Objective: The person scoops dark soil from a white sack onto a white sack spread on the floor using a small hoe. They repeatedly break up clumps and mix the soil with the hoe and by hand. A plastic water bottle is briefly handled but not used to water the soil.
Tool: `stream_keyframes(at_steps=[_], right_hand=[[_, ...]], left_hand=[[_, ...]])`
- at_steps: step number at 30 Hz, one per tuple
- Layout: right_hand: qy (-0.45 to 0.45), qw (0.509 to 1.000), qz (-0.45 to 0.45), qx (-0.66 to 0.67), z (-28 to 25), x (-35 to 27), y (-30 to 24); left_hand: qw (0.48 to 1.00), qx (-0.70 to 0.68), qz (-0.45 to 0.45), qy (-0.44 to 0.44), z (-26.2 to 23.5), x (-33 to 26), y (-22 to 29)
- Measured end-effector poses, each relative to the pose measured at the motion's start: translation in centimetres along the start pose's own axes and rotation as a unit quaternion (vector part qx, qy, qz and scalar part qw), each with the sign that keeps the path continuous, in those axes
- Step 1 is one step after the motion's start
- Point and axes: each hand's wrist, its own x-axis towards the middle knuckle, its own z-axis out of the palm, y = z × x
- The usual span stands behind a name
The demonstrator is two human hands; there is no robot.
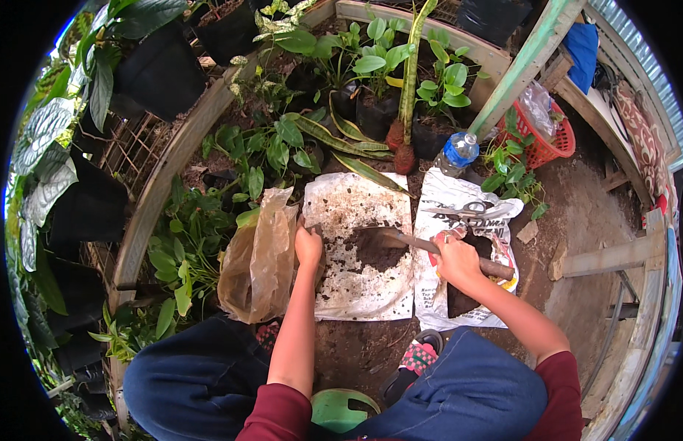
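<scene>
My right hand (457, 259) is wrapped round the handle of a trowel (496, 269), just above a printed white sack (430, 294) with dark soil in its opening. Leftward, the trowel's blade rests at a small heap of dark soil (385, 256) on a stained white sheet (356, 198). My left hand (308, 246) is closed on the edge of a crumpled, translucent brown plastic bag (257, 253) beside the sheet; its fingertips are partly hidden. A pair of scissors (466, 212) lies across the top of the sack.
Beyond the sheet lie variegated snake plant leaves (367, 173) near several potted plants (378, 62). A water bottle (458, 153) with a blue label stands behind the sack, near a red basket (551, 143). Leafy plants (176, 250) crowd the left; a green stool (338, 410) is beneath me.
</scene>
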Motion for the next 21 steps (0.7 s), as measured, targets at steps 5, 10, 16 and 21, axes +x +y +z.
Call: stream_keyframes(at_steps=[5, 10, 16, 21], right_hand=[[0.097, 0.987, -0.08, -0.104, -0.6, 1.7, -0.3], [0.082, 0.964, -0.212, -0.135, 0.6, 3.4, -3.8], [-0.028, 0.974, -0.2, -0.105, -1.6, 2.7, -3.4], [-0.021, 0.969, -0.209, -0.134, -6.1, 2.6, -4.2]], left_hand=[[0.99, -0.066, -0.086, -0.086, -2.3, -1.6, 4.4], [0.996, -0.076, 0.022, -0.036, 0.6, -3.9, 0.6], [0.989, -0.05, 0.056, -0.131, 0.8, -6.1, -1.0], [0.972, 0.081, 0.092, -0.198, 1.4, -9.4, -2.4]])
